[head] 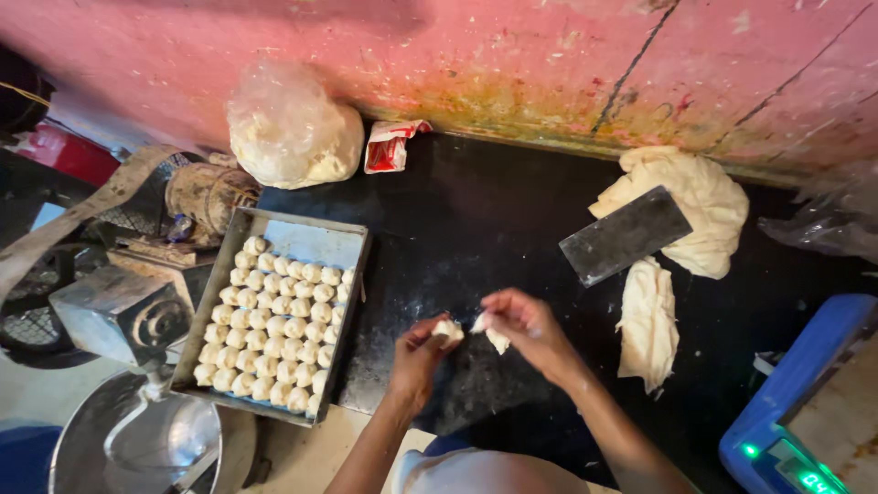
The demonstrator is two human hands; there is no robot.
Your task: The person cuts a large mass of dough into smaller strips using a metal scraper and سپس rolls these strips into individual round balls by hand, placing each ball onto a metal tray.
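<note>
A small piece of dough point(448, 329) is pinched in the fingers of the left hand point(416, 359), and a second, slightly longer piece of dough point(494, 337) is gripped in the right hand point(529, 327); both hands are closed narrowly on their pieces, just above the near part of the black desk point(476, 229). The left piece is seen as a rounded lump with no clear long axis, while the right piece is drawn out, its long axis slanting down and toward the person, one end hanging below the fingers. The shaping would best be done, it is judged, with light, even fingertip pressure, so that each portion is matched in size to the balls already made and is kept off the floured surface until rounded. To the left, a metal tray point(302, 240) is filled with rows of dough balls point(274, 325), its far end left bare. Further right, a strip of dough point(647, 320) is laid beside a dark scraper point(624, 235), which is rested on a large dough mass point(695, 197). Against the pink wall point(549, 55), a bagged lump of dough point(293, 128) is set.
</note>
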